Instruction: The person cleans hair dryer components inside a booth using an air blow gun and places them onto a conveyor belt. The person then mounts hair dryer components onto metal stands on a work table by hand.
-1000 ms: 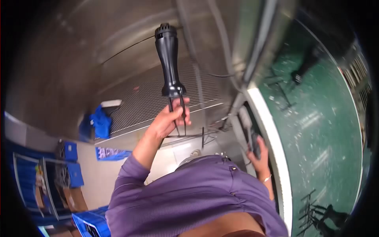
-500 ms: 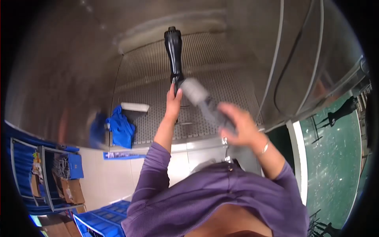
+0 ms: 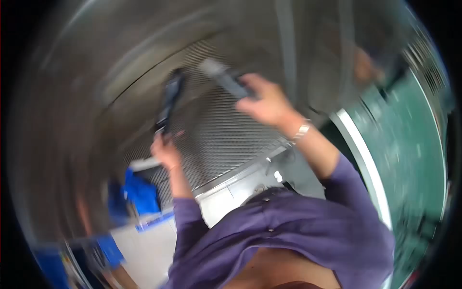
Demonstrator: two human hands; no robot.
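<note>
My left hand (image 3: 166, 151) is closed around the lower end of a long, glossy black part (image 3: 169, 98), which tilts up and away over the grated surface. In my right hand (image 3: 267, 101) is the dark handle of what looks like a brush (image 3: 224, 77); its pale head points up and left, blurred by motion. That head is to the right of the black part's far end, with a gap between them. Below my left hand lies a blue cloth (image 3: 140, 192), beside a pale-edged flat tool (image 3: 144, 164).
Metal walls enclose the ribbed metal grating (image 3: 226, 130). Pale hoses (image 3: 287, 43) hang at the right wall. Green floor (image 3: 404, 149) lies beyond a white edge (image 3: 365, 159) on the right. Blue bins (image 3: 110, 250) stand at lower left.
The view has turned. My right hand has moved up and forward with the brush, whose head is now near the black part's far end. My left hand still holds the black part.
</note>
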